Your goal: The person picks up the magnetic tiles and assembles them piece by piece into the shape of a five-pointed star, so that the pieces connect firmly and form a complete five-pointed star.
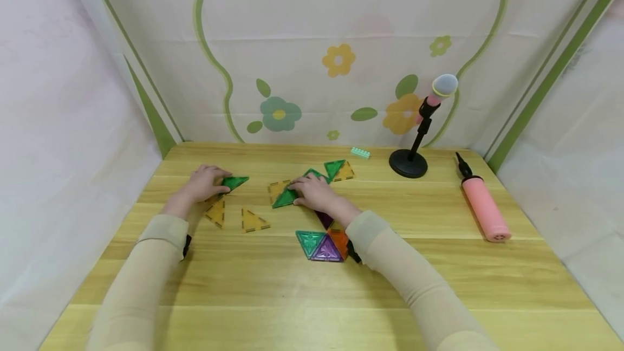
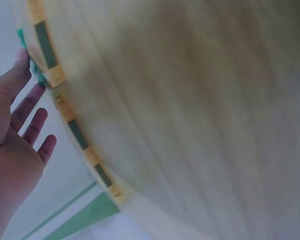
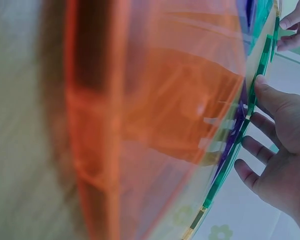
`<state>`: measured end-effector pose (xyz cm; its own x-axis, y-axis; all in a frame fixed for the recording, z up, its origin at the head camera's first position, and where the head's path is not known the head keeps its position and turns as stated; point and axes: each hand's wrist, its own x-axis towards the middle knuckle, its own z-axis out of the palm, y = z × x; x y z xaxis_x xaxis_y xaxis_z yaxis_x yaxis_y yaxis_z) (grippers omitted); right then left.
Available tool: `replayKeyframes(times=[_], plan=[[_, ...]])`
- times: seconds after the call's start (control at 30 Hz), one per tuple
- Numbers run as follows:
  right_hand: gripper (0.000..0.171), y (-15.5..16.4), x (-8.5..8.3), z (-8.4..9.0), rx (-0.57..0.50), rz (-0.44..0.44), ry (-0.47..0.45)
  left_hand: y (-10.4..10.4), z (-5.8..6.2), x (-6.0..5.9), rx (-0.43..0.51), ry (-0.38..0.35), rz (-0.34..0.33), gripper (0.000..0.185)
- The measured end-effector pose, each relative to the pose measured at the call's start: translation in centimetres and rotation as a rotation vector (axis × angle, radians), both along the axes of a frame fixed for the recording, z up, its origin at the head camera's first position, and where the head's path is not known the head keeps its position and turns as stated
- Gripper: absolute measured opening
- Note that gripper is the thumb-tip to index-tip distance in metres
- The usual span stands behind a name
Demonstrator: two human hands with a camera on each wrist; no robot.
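On the table's left side my left hand [image 1: 203, 183] pinches a green triangular tile [image 1: 236, 182] between thumb and fingers. Just below it lies a yellow triangular tile [image 1: 216, 213], and another yellow triangle [image 1: 253, 221] is to its right. Near the middle, my right hand [image 1: 317, 195] rests its fingers and thumb on a larger green tile [image 1: 283, 199], hiding part of it. Beside that tile is a yellow tile [image 1: 276, 189]; a dark purple tile [image 1: 324, 219] shows under the right wrist. In the right wrist view the thumb touches the green tile's edge [image 3: 260, 70].
Nearer me lie teal [image 1: 309, 241], purple [image 1: 327, 249] and orange [image 1: 338, 239] triangular tiles edge to edge. Farther back are a small green tile [image 1: 333, 167], a yellow one [image 1: 345, 171] and a mint toy brick [image 1: 360, 153]. A toy microphone [image 1: 423, 129] and pink pump [image 1: 486, 207] are right.
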<state>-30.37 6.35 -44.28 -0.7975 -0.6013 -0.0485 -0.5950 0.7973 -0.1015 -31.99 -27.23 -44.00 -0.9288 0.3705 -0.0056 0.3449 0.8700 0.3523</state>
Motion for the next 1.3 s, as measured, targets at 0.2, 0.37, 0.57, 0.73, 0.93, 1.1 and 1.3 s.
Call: replayKeyframes(times=[0.2,0.37,0.57,0.73,0.93,1.1,1.3], plan=[[0.049,-0.1,-0.1,0.1,-0.024,0.004,-0.002,-0.2,-0.3,-0.1,0.010,-0.011,0.008,0.048],[0.049,0.1,0.0,0.2,-0.067,0.015,-0.003,0.2,-0.1,0.1,-0.009,-0.001,-0.001,0.047],[0.055,-0.4,0.8,0.9,-0.094,0.059,0.012,0.6,0.3,0.3,-0.017,0.009,-0.007,0.046],[0.056,-1.9,2.3,1.5,-0.121,0.115,-0.010,0.6,0.2,0.2,-0.010,0.027,-0.009,0.046],[0.057,-3.8,3.9,1.4,-0.113,0.171,-0.034,0.3,0.1,0.1,-0.014,0.001,0.002,0.047],[0.058,-5.5,4.6,1.0,-0.082,0.244,-0.020,0.3,0.1,0.2,-0.028,-0.016,0.011,0.047],[0.049,-6.2,5.0,0.2,-0.041,0.334,-0.023,0.3,0.0,0.3,-0.018,-0.011,0.010,0.047]])
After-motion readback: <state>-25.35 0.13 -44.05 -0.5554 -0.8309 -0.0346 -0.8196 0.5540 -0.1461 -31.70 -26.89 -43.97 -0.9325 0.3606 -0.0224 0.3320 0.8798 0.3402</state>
